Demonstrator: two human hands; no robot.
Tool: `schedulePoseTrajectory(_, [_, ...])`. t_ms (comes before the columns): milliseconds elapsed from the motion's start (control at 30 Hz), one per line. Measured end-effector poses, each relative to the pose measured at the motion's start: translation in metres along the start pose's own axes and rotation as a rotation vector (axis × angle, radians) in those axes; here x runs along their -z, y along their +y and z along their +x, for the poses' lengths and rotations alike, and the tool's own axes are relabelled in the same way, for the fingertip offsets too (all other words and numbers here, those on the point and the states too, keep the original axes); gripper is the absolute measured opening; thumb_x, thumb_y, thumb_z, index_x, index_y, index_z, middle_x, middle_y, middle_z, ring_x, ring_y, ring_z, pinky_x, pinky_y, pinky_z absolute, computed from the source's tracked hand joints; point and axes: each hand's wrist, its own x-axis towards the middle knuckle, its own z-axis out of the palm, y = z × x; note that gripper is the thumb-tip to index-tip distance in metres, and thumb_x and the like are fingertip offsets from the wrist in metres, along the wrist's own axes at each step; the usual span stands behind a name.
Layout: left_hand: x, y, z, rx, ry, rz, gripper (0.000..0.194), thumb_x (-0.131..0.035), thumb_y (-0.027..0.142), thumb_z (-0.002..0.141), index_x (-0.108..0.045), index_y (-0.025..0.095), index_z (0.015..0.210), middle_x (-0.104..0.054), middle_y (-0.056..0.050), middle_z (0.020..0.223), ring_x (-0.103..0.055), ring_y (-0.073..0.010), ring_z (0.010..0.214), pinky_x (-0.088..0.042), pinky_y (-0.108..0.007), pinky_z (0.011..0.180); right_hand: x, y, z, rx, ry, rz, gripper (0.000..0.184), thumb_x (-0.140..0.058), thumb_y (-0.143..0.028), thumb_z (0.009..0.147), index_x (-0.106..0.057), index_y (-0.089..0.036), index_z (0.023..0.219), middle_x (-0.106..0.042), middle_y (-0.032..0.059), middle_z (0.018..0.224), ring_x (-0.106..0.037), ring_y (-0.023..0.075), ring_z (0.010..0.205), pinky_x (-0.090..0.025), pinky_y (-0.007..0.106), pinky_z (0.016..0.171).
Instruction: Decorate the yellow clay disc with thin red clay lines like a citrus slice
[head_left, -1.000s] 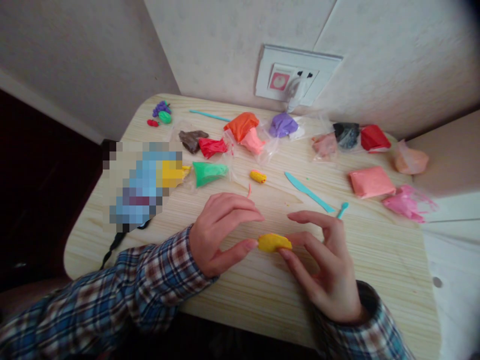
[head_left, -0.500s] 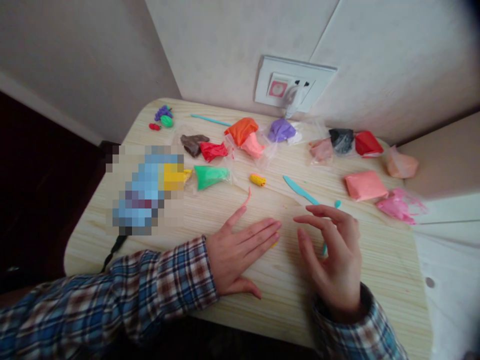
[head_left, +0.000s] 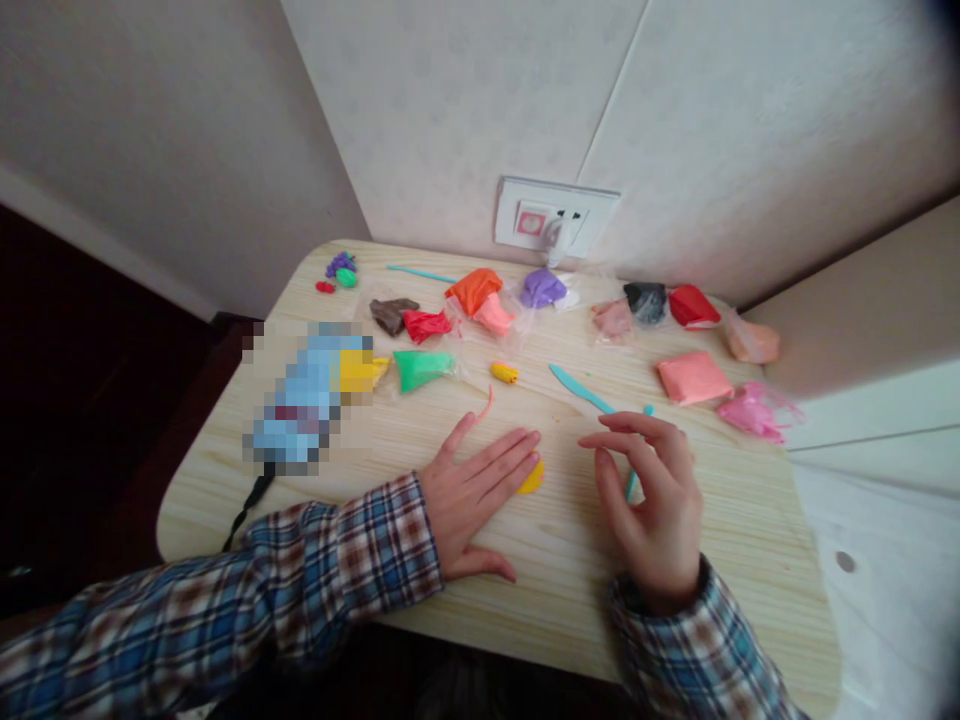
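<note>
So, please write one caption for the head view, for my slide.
Left hand spread flat, partly covering a yellow piece, the right hand loosely curled nearby, at a wood-grain table.

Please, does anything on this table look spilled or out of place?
A thin pink strip looks stray: it lies loose on the table by the left hand, outside any bag. What the pixelated patch covers cannot be judged.

The left hand (head_left: 474,497) lies flat, seemingly pressing a yellow piece (head_left: 533,478); the right hand (head_left: 658,505) half-curled nearby.
</note>
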Motion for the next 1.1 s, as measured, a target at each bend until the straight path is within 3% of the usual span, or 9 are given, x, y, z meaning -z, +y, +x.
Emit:
schedulePoseTrajectory(133, [0.004,0.006,0.002,0.009,0.065,0.021,0.086,-0.03,0.066,0.083,-0.022,0.003,0.141,-0.03,-0.023,0.145,-0.018,-0.0298,0.139,0.006,-0.059,0.109,0.001,0.003,0.0,0.005,0.039,0.01,0.013,-0.048,-0.016,0.084,-0.061,-0.02,0.086,-0.058,0.0068,0.101,-0.054,0.0229,0.097,-0.038,0.043,0.084])
schedulePoseTrajectory(267, [-0.002,0.011,0.0,-0.013,-0.034,-0.054,0.09,-0.033,0.067,0.081,-0.018,0.003,0.142,-0.024,-0.021,0.148,-0.016,-0.0271,0.14,-0.002,-0.05,0.113,-0.001,0.005,0.0,0.012,0.062,0.047,0.014,-0.048,-0.015,0.084,-0.061,-0.021,0.085,-0.059,0.0059,0.099,-0.054,0.0221,0.097,-0.038,0.041,0.083])
schedulePoseTrajectory(433, [-0.01,0.009,-0.003,-0.007,-0.086,-0.091,0.09,-0.035,0.066,0.081,-0.012,0.007,0.144,-0.019,-0.019,0.15,-0.016,-0.0271,0.14,-0.003,-0.051,0.112,-0.006,0.009,-0.001,0.021,0.051,0.07,0.016,-0.046,-0.016,0.084,-0.061,-0.021,0.087,-0.06,0.0053,0.097,-0.055,0.0215,0.096,-0.036,0.039,0.083])
schedulePoseTrajectory(633, [-0.01,0.006,-0.004,-0.01,-0.024,-0.012,0.09,-0.033,0.066,0.082,-0.009,0.007,0.145,-0.019,-0.021,0.15,-0.015,-0.0283,0.14,-0.003,-0.052,0.112,-0.009,0.02,-0.001,-0.011,0.111,0.11,0.016,-0.045,-0.016,0.083,-0.061,-0.02,0.083,-0.061,0.0051,0.091,-0.055,0.0213,0.093,-0.036,0.039,0.083])
schedulePoseTrajectory(733, [-0.011,0.005,-0.003,0.094,0.045,0.024,0.094,-0.029,0.068,0.082,-0.004,0.003,0.144,-0.015,-0.025,0.149,-0.014,-0.0301,0.14,-0.003,-0.053,0.112,-0.011,0.023,-0.001,-0.055,0.129,0.159,0.017,-0.044,-0.016,0.081,-0.061,-0.019,0.08,-0.061,0.0053,0.088,-0.055,0.0213,0.091,-0.038,0.039,0.082])
schedulePoseTrajectory(900, [-0.019,0.003,0.001,0.029,-0.049,0.056,0.084,-0.027,0.066,0.085,-0.01,0.009,0.145,-0.018,-0.019,0.15,-0.014,-0.0257,0.141,0.005,-0.052,0.111,-0.015,0.027,0.002,-0.047,0.125,0.21,0.017,-0.044,-0.016,0.08,-0.061,-0.018,0.079,-0.061,0.006,0.083,-0.056,0.0206,0.086,-0.042,0.038,0.079])
schedulePoseTrajectory(1100, [-0.023,0.006,0.003,0.097,-0.076,0.073,0.082,-0.032,0.062,0.085,-0.013,0.009,0.144,-0.018,-0.018,0.15,-0.015,-0.026,0.141,0.004,-0.054,0.111,-0.02,0.035,0.003,-0.048,0.161,0.247,0.018,-0.042,-0.016,0.08,-0.061,-0.017,0.078,-0.06,0.0066,0.079,-0.055,0.02,0.079,-0.044,0.036,0.073])
